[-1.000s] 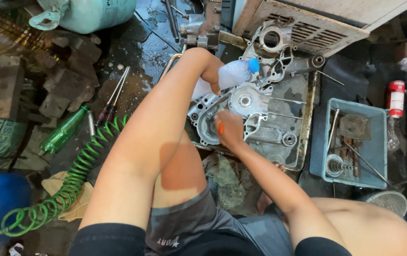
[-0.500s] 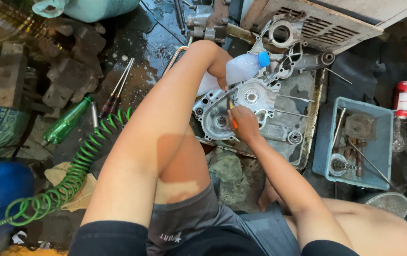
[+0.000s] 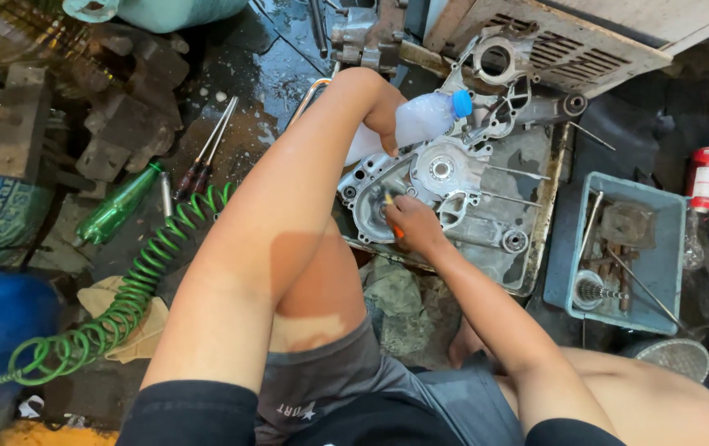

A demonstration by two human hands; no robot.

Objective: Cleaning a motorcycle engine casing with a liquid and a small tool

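Orange tool [image 3: 397,229] mostly hidden in right hand [image 3: 415,225] — its working end unreadable.

Dull grey cast-metal casing [image 3: 462,206], greasy; translucent plastic bottle [image 3: 408,124], glossy blue cap; wet, shiny dark floor [image 3: 247,74]; green plastic coil hose [image 3: 136,289].

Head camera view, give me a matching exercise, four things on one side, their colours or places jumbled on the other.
Things:
1. coiled hose
2. spray can
3. plastic bottle
4. parts tray

Descriptions:
A. red, at the far right
B. green, on the floor at the left
C. pale blue, holds metal parts
D. clear with a blue cap, in the left hand

Pairs: 1-B, 2-A, 3-D, 4-C
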